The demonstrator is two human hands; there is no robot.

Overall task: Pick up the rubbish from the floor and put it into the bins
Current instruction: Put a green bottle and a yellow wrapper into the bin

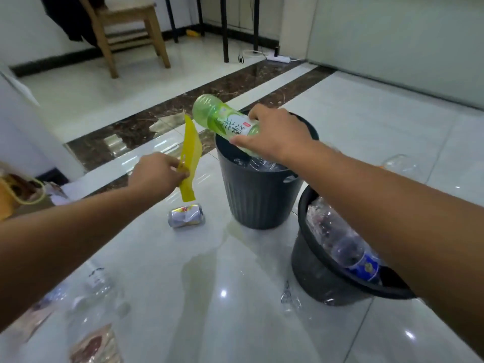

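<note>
Underfoot, glossy white tile floor (146, 258), dark marble band (162, 119).

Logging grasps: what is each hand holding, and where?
Right hand: green bottle, grip near its neck end. Left hand: yellow wrapper, lower part.

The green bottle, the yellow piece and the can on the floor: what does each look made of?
Green bottle: clear tinted plastic, glossy, light passes through, with a printed label. Yellow piece: thin flexible sheet, probably plastic film; it bends where the left hand pinches it. Can: thin shiny metal, likely aluminium, dented.
</note>
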